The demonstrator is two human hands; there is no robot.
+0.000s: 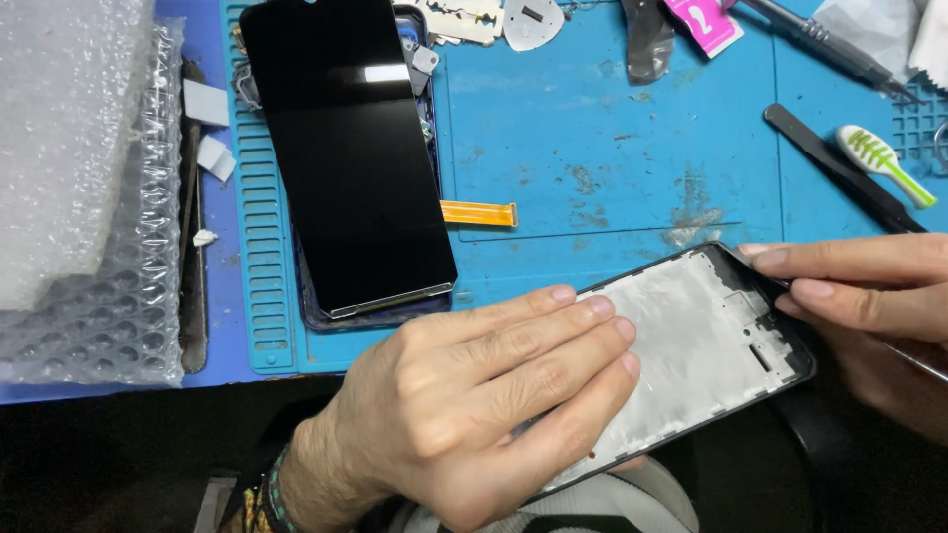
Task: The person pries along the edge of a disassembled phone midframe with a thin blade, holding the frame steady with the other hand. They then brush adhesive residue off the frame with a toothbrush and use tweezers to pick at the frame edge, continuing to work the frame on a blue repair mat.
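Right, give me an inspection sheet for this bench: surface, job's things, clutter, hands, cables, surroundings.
Surface: blue repair mat, scuffed and stained, with ridged slots along its left side.
Job's things: phone frame, black rim with a white inner face, lying at the mat's near edge; black phone screen resting on the mat's left part.
Clutter: toothbrush, black pry tool, screwdriver, razor blade, pink tag, bubble wrap.
Hands: left hand pressed flat on the frame; right hand at the frame's far corner, holding a thin metal tool.
Cables: orange flat cable beside the screen.
Surroundings: dark area below the mat; little visible.
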